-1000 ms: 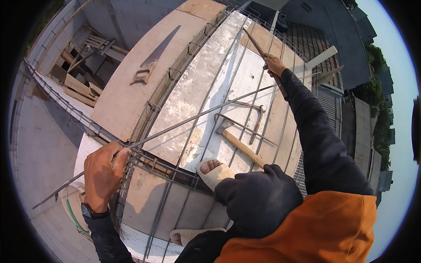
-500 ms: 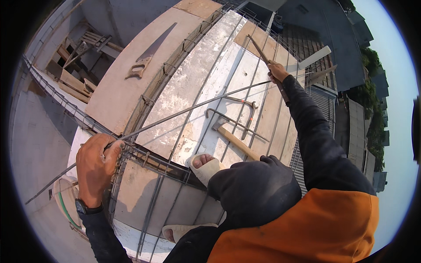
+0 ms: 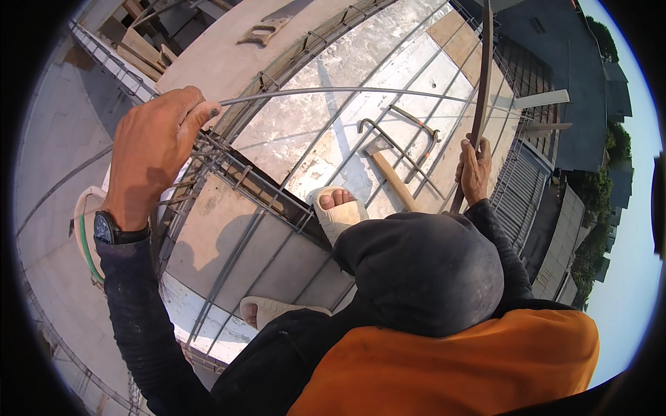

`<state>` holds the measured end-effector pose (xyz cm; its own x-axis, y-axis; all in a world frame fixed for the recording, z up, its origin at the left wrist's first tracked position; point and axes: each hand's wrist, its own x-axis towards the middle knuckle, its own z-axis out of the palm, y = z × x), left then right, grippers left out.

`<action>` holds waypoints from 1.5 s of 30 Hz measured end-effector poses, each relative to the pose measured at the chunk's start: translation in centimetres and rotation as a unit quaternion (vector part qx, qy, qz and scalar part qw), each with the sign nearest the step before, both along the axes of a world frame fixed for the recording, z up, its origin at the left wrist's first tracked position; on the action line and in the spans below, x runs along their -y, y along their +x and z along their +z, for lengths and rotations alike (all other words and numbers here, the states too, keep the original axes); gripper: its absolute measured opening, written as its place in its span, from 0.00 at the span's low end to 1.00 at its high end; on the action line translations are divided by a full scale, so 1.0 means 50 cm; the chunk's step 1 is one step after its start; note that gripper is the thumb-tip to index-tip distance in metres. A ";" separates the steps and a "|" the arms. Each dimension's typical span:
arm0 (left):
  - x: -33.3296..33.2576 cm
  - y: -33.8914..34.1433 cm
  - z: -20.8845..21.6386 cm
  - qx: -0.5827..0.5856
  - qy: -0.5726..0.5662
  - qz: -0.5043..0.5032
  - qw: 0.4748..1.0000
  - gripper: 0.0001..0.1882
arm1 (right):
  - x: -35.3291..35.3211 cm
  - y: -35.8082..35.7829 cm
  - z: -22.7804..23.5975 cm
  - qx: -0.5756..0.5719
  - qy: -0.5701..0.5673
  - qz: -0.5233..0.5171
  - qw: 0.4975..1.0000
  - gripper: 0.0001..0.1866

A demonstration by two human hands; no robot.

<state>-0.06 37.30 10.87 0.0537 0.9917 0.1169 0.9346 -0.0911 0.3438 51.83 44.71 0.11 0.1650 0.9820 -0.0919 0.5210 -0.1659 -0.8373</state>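
Note:
A long thin steel rod runs across the deck in a slight arch, from the lower left through my left hand and on toward the right. The fingers and thumb of my left hand are pinched round it, above the corner of a tied rebar cage. In my right hand a long dark brown bar stands nearly upright; its lower end is hidden behind my hooded head. On the deck between my hands lie a wooden-handled hammer, a hook-ended steel bar and spread pincers.
Parallel rebars cross the white and brown form panels under my sandalled feet. A handsaw lies on the far-left board. Scrap wood sits below at upper left. Beyond the right edge are lower roofs and a pale upright board.
My left hand has risen with the rod, which now arches instead of lying straight. My right hand has come nearer my body, and the brown bar has swung from slanted to nearly upright.

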 end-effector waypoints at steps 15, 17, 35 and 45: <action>-0.107 -0.065 -0.004 -0.193 0.183 -0.092 0.959 0.18 | 0.297 0.082 -0.002 0.013 -0.309 0.064 0.949 0.28; -0.108 -0.059 0.014 -0.210 0.186 -0.095 0.955 0.17 | 0.273 0.098 -0.056 0.062 -0.298 0.068 0.950 0.28; 0.124 -0.053 0.177 -0.265 0.270 -0.004 0.925 0.16 | 0.138 0.120 -0.248 0.386 -0.235 0.154 0.879 0.29; 0.294 -0.071 0.238 -0.262 0.218 -0.010 0.940 0.24 | 0.088 0.061 -0.236 0.427 -0.238 0.164 0.857 0.29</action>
